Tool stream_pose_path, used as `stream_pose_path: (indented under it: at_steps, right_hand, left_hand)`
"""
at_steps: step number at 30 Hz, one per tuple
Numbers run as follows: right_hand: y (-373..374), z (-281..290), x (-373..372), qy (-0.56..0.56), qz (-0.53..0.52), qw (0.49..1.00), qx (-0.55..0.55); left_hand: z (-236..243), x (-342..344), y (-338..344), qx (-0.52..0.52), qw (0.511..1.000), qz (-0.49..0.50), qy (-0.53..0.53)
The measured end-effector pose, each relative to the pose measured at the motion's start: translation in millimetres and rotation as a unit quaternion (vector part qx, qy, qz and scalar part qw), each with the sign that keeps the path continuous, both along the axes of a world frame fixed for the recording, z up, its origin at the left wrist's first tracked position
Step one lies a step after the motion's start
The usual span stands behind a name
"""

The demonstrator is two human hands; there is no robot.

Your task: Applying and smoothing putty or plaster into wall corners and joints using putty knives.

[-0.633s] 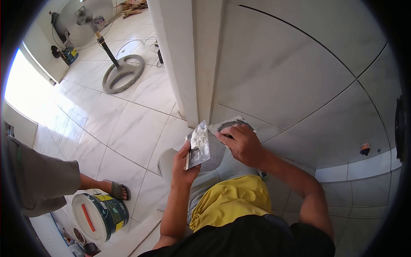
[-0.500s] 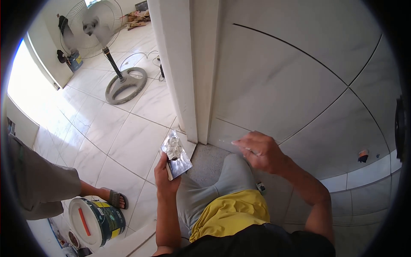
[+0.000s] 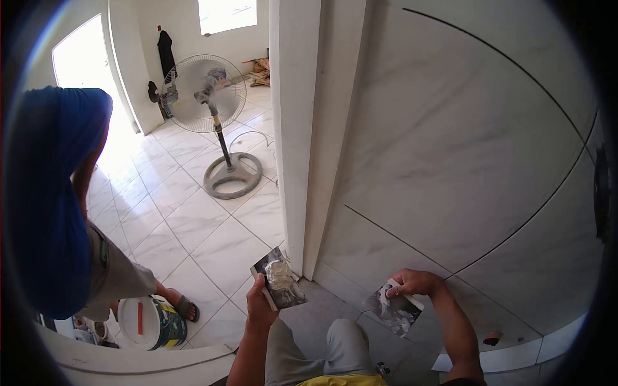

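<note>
Now we have the left hand with its fingers gripping a flat plate beside the doorpost, white paste heaped on it, its long axis slanting from upper left to lower right. Our right hand pinches a smeared blade near the tiled wall, slanting likewise. We find the bucket's label too small to read.

Doorway and window glare white, while fisheye edges curve into black
</note>
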State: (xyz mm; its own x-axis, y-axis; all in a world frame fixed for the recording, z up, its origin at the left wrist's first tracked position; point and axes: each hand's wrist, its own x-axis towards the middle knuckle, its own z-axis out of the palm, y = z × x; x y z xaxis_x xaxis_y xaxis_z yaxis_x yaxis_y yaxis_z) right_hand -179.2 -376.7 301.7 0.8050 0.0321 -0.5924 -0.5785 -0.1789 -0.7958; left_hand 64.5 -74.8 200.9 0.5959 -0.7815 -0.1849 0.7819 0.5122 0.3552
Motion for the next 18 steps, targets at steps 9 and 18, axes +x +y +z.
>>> stream_pose_path:
  at_steps: [9,18]
  right_hand:
    - [92.8,138.2,-34.4,-0.130,-0.404,0.835,0.351]
    - [115.1,303.6,-30.1,-0.046,-0.508,0.775,0.374]
  left_hand:
    - [224.9,-63.5,-18.3,0.059,0.995,0.071,-0.031]
    - [369.5,-173.9,-37.1,0.097,0.965,0.209,-0.121]
